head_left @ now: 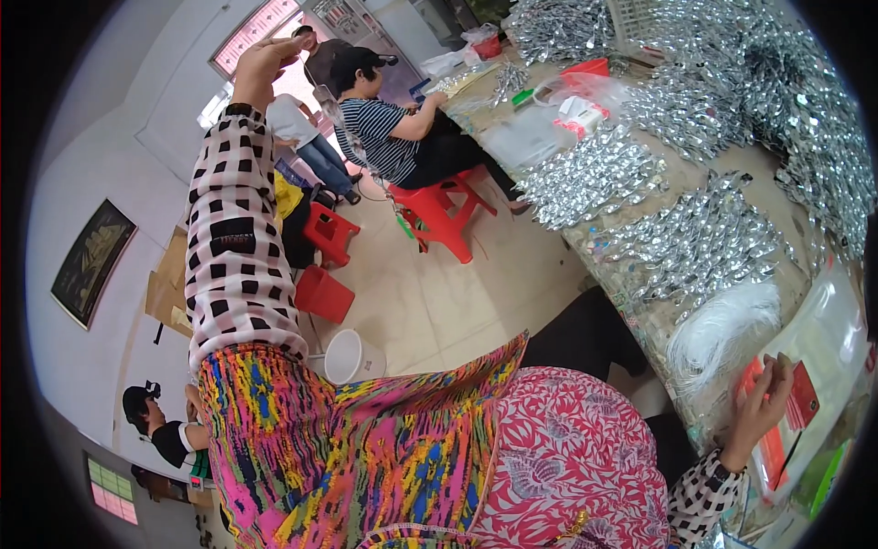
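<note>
My left hand (262, 66) is raised high at the upper left, its fingers pinched together. From them hangs a thin strand of clear, shiny pieces (326, 99), slanting down to a small green end (404, 225) above the floor. The thread at my fingertips is too fine to make out well. My right hand (765, 414) is at the table's right side, fingers bent and slightly apart, beside a small red packet (803, 397). It seems to hold nothing. Under and around it lie a clear plastic bag (834, 340) and a bundle of white thread (727, 334).
Silvery strands (686, 242) cover much of the long table (608, 274). A co-worker (384, 119) sits on a red stool (448, 215) at its far side; other people are farther off. A red bin (322, 295) and a white bucket (355, 357) stand on the floor.
</note>
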Available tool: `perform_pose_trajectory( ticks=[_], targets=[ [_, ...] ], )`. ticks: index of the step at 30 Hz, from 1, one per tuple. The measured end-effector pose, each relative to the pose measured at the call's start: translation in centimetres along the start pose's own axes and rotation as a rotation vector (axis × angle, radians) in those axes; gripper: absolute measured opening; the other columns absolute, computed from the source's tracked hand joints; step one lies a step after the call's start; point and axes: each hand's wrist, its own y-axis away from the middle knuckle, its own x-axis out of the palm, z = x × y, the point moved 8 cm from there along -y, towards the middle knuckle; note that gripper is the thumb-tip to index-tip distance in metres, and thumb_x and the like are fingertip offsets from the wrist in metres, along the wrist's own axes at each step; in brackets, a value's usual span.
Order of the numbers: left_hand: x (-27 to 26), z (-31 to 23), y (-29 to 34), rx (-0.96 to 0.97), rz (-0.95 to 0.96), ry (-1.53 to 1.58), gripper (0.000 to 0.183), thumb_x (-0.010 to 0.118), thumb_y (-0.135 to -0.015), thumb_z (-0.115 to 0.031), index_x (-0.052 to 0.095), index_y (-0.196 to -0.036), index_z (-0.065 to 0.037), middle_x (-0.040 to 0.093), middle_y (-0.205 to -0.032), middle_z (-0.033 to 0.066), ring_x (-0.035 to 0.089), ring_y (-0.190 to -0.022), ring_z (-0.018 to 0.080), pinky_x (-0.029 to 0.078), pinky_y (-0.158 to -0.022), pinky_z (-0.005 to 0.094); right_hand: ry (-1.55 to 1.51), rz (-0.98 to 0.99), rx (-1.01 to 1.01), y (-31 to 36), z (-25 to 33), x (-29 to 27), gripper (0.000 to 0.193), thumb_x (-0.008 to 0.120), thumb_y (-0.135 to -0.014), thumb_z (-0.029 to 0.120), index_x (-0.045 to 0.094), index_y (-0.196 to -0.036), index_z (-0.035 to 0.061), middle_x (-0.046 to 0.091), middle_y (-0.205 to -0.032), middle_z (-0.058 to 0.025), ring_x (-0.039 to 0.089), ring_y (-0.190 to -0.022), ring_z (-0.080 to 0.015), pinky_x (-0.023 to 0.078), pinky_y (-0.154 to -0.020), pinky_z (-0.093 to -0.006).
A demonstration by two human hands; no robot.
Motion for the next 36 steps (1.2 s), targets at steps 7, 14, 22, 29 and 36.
perform_pose_trajectory(
  ticks=[7,14,22,29,36],
  targets=[
    [-2.3,1.5,1.0,-0.122,-0.019,0.015,0.018,0.065,-0.087,-0.024,0.069,-0.100,-0.011,0.069,-0.096,0.0007,0.063,-0.091,0.0109,0.041,-0.083,0.0272,-0.067,-0.026,0.008,0.2,-0.3,0.2,0.029,0.049,-0.098,0.008,0.052,-0.124,-0.0019,0.062,-0.113,-0.0130,0.059,-0.099,-0.0166,0.046,-0.079,-0.0271],
    [-1.3,3.1,1.8,-0.208,0.001,0.069,0.019,0.062,-0.090,-0.021,0.063,-0.102,-0.007,0.067,-0.099,0.0039,0.063,-0.088,0.0125,0.045,-0.083,0.0294,-0.001,-0.046,-0.038,0.0,-0.2,-0.2,0.027,0.049,-0.098,0.010,0.054,-0.122,-0.0022,0.063,-0.111,-0.0126,0.059,-0.094,-0.0158,0.047,-0.077,-0.0269],
    [2.2,0.6,3.0,0.041,0.052,0.237,0.032,0.038,-0.101,-0.022,0.033,-0.120,0.003,0.053,-0.119,0.0194,0.068,-0.089,0.0324,0.060,-0.069,0.0321,0.027,-0.036,-0.034,-0.1,0.0,0.0,0.026,0.050,-0.098,0.011,0.055,-0.121,-0.0016,0.064,-0.108,-0.0116,0.058,-0.091,-0.0146,0.046,-0.076,-0.0263],
    [1.1,1.5,3.1,0.067,-0.095,-0.052,0.030,0.040,-0.100,-0.024,0.039,-0.115,0.002,0.066,-0.093,0.0166,0.068,-0.059,0.0238,0.054,-0.048,0.0292,0.022,-0.044,-0.017,-0.2,-0.4,0.1,0.027,0.050,-0.098,0.011,0.054,-0.121,-0.0023,0.063,-0.111,-0.0124,0.058,-0.092,-0.0146,0.046,-0.077,-0.0265],
    [-1.4,3.4,2.5,0.104,-0.141,-0.391,0.024,0.056,-0.089,-0.023,0.059,-0.089,0.001,0.066,-0.069,0.0082,0.064,-0.054,0.0141,0.048,-0.049,0.0269,-0.012,-0.053,0.019,0.2,-1.3,-0.3,0.029,0.049,-0.098,0.009,0.052,-0.124,-0.0047,0.062,-0.116,-0.0140,0.060,-0.101,-0.0172,0.047,-0.080,-0.0277]
  ],
)
